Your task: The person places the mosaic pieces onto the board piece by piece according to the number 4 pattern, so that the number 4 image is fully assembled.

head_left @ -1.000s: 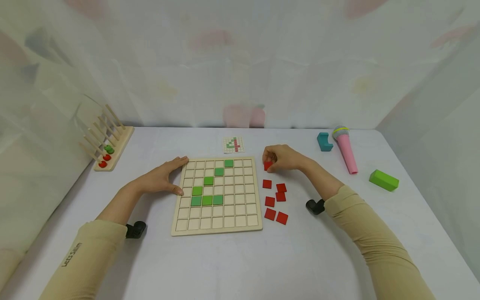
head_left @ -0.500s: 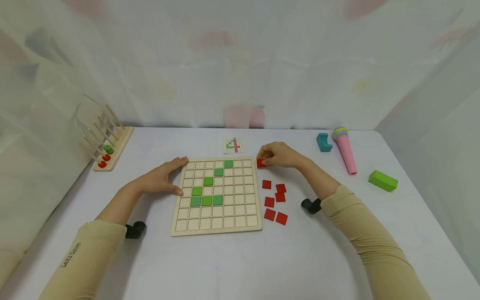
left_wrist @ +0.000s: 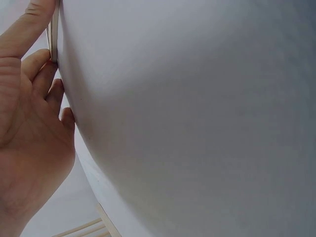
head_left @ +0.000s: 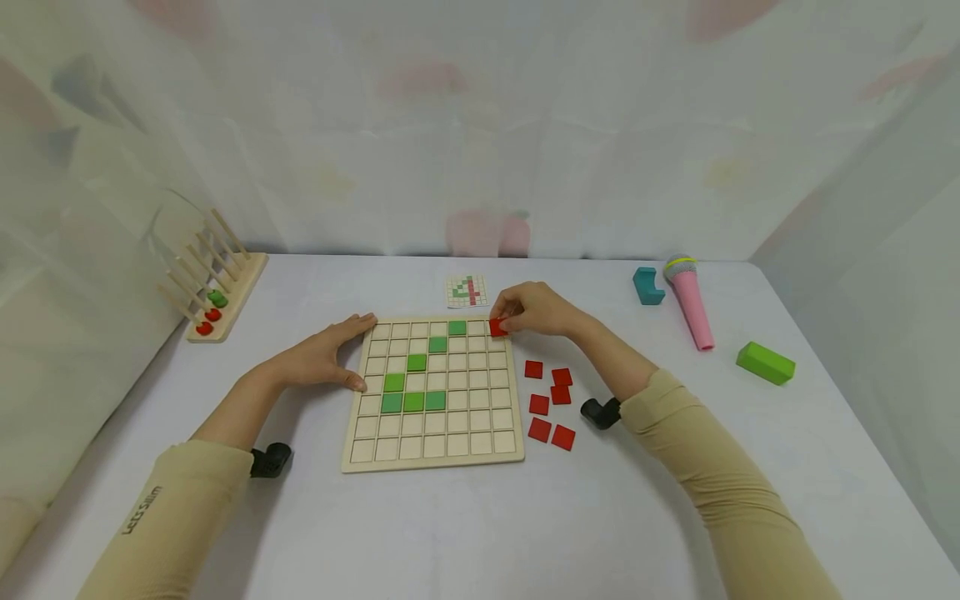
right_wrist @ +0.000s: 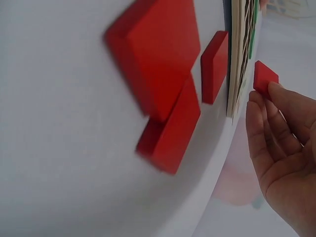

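My right hand [head_left: 534,310] pinches a red square tile [head_left: 498,327] over the top right corner of a wooden grid board [head_left: 433,463]. In the right wrist view the tile [right_wrist: 264,79] sits between thumb and fingertips, above the board's edge. My left hand [head_left: 318,357] rests against the board's left edge, thumb and fingers spread along it. Green tiles [head_left: 414,402] lie in several cells, forming a diagonal and a short row. Right of the board, several loose red tiles [head_left: 539,404] lie flat, two of them touching.
Behind the board lies a small pattern card [head_left: 467,291] with green and red squares. A wooden peg rack [head_left: 238,292] stands at the left. To the right are a teal block [head_left: 648,286], a pink toy microphone [head_left: 693,307] and a green block [head_left: 766,362].
My right hand has carried the red tile left, from beside the board to over its top right corner. The left hand has stayed still at the board's edge.
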Demonstrator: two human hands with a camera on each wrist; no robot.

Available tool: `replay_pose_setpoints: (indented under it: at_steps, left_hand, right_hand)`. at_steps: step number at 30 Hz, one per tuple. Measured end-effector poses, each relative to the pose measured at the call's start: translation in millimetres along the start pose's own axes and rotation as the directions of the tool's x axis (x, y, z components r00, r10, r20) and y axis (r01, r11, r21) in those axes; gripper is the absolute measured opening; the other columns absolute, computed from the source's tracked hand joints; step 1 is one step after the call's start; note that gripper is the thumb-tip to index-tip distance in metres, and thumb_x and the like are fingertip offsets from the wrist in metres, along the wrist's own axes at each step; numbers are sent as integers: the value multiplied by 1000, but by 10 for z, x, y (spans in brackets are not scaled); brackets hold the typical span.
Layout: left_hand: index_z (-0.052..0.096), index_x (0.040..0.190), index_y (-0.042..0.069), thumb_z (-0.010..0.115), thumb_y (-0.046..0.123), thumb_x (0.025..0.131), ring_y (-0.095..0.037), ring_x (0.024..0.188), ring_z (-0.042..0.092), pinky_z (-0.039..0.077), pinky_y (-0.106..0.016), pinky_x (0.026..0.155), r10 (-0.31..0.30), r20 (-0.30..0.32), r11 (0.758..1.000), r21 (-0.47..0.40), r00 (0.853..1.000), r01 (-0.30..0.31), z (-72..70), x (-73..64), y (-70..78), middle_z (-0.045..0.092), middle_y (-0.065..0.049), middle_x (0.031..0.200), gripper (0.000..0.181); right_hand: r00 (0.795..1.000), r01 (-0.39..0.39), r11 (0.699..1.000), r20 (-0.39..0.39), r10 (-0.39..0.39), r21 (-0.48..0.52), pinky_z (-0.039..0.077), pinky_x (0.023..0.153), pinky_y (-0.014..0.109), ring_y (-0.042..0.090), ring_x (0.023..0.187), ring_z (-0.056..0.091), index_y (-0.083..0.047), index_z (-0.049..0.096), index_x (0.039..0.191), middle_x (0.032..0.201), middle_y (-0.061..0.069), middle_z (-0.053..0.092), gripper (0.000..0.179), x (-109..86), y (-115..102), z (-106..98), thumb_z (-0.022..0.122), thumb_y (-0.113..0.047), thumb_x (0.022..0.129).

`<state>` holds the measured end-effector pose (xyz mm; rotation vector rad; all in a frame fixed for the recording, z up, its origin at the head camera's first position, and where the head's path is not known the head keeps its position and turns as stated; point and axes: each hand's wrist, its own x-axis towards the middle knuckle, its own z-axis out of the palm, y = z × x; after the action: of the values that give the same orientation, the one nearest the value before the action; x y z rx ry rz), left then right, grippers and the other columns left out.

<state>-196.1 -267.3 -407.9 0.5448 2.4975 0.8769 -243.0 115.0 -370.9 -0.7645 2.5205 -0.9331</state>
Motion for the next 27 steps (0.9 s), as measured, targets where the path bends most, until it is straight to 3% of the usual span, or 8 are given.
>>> replay_pose_setpoints:
  at_steps: [12, 27]
  left_hand:
    - [17, 158, 5, 88, 38, 68, -44, 155, 0, 4, -67, 122, 20, -7, 1000, -1, 1000, -20, 8, 7, -19, 11, -19, 167, 119]
    - [17, 158, 5, 88, 36, 69, -45, 155, 0, 3, -66, 123, 18, -1, 1000, -4, 1000, -18, -1, 13, -20, 11, -20, 167, 118]
  right_hand:
    - [1000, 17, 999, 10, -17, 37, 52, 71, 22, 19, 88, 66, -10, 74, 102, 95, 7, 71, 15, 108, -119, 119, 69, -8, 88]
    - [998, 60, 997, 33, -62, 46, 56, 86, 26, 16, 91, 65, -7, 72, 102, 97, 8, 72, 14, 269, -261, 281, 69, -5, 88]
